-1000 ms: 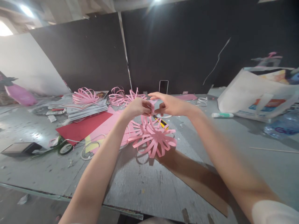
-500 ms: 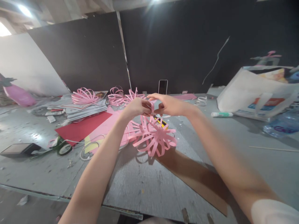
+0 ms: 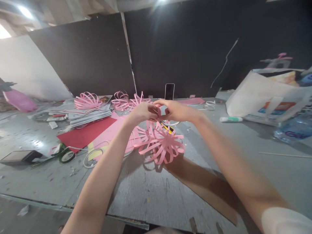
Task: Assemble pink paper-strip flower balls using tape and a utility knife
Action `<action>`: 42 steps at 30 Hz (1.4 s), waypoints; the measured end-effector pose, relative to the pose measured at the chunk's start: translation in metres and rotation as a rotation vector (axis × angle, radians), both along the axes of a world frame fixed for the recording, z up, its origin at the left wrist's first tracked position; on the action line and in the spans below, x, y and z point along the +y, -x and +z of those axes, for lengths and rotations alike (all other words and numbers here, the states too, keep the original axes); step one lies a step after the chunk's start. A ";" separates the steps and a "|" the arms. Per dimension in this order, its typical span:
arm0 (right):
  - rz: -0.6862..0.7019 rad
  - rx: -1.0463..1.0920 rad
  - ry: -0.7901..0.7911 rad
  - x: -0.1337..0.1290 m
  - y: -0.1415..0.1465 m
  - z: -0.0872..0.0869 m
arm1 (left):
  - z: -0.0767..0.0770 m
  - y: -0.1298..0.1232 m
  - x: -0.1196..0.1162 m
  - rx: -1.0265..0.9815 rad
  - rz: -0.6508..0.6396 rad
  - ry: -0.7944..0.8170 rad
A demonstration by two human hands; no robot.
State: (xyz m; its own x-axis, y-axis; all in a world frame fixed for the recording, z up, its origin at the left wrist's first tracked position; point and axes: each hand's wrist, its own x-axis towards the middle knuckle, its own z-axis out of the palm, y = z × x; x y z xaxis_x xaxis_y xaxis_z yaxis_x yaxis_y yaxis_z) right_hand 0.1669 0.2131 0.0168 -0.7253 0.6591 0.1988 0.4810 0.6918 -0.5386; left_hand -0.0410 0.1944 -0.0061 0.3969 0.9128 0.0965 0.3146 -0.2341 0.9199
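My left hand (image 3: 143, 112) is closed in a pinch on a small pink paper strip (image 3: 159, 111), held just above the table. From the other side my right hand (image 3: 175, 110) meets it, index finger arched over the strip and thumb curled in below; the exact finger contact is partly hidden. Directly below both hands lies a round flower shape of looped pink paper strips (image 3: 166, 140). A yellow and black utility knife (image 3: 171, 130) pokes out behind it. Close by, a roll of white tape (image 3: 171, 123) is partly covered by my right hand.
Green-handled scissors (image 3: 66, 155) and a dark box (image 3: 20, 156) lie left on the table. Red paper (image 3: 86, 134) lies beside a paper stack (image 3: 90, 117) topped by pink loops (image 3: 87, 100). A phone (image 3: 169, 91) stands behind. Rightward are a glue stick (image 3: 231, 119) and white bag (image 3: 258, 94).
My right hand's fingers have closed in slightly toward the pink strip and my left fingers. My left hand has hardly moved, and the paper flower stays on the table.
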 end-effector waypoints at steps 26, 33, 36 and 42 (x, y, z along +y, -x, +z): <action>-0.041 -0.015 -0.040 0.003 0.000 -0.001 | 0.006 -0.006 -0.006 -0.001 0.075 0.004; -0.033 0.002 -0.037 0.006 -0.002 -0.003 | 0.005 -0.006 -0.005 -0.081 0.062 0.088; -0.017 0.030 -0.046 0.008 -0.003 -0.004 | 0.003 -0.004 -0.003 -0.088 0.028 0.076; -0.025 0.059 -0.035 0.007 -0.003 -0.001 | 0.002 -0.001 -0.003 -0.078 0.043 0.026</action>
State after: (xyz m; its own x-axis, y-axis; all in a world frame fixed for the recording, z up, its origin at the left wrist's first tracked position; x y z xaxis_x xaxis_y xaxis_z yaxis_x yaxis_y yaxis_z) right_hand 0.1701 0.2203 0.0153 -0.6950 0.6687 0.2641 0.4662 0.6988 -0.5424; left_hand -0.0402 0.1914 -0.0036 0.3496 0.9313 0.1022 0.2507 -0.1981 0.9476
